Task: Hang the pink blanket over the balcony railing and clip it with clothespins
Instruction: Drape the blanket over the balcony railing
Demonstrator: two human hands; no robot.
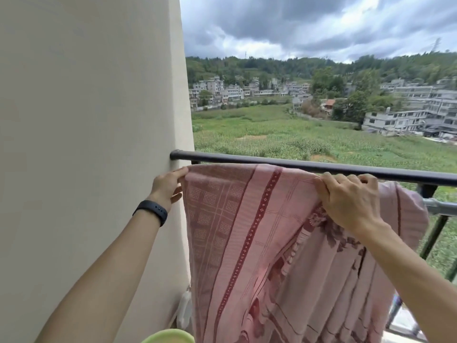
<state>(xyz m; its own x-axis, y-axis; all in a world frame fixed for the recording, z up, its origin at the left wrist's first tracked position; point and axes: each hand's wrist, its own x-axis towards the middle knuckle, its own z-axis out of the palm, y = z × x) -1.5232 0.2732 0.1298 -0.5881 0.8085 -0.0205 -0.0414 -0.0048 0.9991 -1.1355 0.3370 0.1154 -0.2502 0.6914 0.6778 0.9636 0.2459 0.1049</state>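
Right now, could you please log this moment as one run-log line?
left hand grips pink blanket corner | right hand grips top edge | blanket just below railing | unclipped

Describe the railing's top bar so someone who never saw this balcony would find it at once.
Start at the cream wall on the left; the top bar leaves its edge and runs rightward, just above the pink blanket gripped by the left hand and right hand. It is black and highest, unlike the grey pipe lower right.
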